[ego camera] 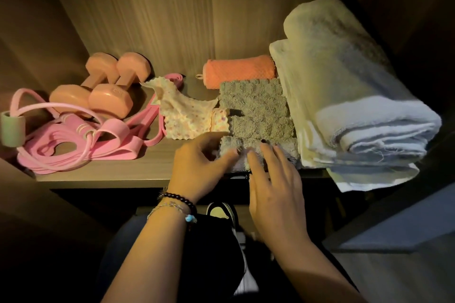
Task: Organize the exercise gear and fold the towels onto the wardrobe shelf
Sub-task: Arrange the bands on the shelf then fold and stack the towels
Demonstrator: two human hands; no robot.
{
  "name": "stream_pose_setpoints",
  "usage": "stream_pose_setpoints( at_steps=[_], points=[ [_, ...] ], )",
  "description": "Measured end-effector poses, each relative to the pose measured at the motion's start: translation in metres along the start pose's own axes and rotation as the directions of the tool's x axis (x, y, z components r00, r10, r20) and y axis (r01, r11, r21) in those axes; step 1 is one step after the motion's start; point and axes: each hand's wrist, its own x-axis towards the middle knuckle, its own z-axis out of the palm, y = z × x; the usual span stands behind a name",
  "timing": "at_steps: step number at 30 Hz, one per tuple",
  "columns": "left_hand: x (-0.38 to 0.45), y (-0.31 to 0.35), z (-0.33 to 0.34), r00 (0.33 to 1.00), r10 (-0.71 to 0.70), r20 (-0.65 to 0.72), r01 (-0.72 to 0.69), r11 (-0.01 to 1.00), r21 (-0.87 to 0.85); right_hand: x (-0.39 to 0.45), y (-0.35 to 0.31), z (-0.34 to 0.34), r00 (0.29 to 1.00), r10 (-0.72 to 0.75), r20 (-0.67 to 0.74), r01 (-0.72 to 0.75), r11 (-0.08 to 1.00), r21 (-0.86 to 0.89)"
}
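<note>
We've got one head-worn wide-angle view only, looking forward and down into the wardrobe shelf [103,174] at close range. Both forearms enter from the bottom edge. Frame corners are dark.

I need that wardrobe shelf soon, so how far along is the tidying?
Mostly done. The dumbbells and pink bands sit grouped on the left; the orange towel, grey towels and big white towel are folded. Both hands, left and right, are on the front grey towel. The spotted cloth still lies unfolded.
</note>
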Motion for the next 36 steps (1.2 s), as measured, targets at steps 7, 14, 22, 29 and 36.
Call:
stream_pose_setpoints(
  at_steps=[7,14,22,29,36],
  points=[
    [0.029,-0.030,-0.010,0.998,0.067,0.002,-0.062,0.913,0.404,0.006,0.001,0.006,1.000,-0.004,0.011,0.005,0.999,-0.041],
    [0.045,-0.029,-0.007,0.956,0.082,-0.281,0.032,0.925,0.380,0.018,-0.005,0.007,0.998,0.033,0.048,-0.028,0.995,-0.096],
    [0.029,-0.015,-0.031,0.770,-0.160,-0.617,-0.020,0.961,-0.274,0.038,-0.010,-0.001,0.997,0.073,0.033,-0.068,0.986,-0.152],
    [0.023,-0.008,-0.037,0.798,-0.109,-0.592,-0.138,0.924,-0.355,0.024,-0.010,-0.008,0.989,0.003,0.147,0.015,0.992,-0.125],
    [0.001,0.024,-0.060,0.811,-0.044,-0.583,-0.190,0.923,-0.334,0.010,-0.011,-0.029,0.978,-0.047,0.203,0.042,0.999,0.027]
  ],
)
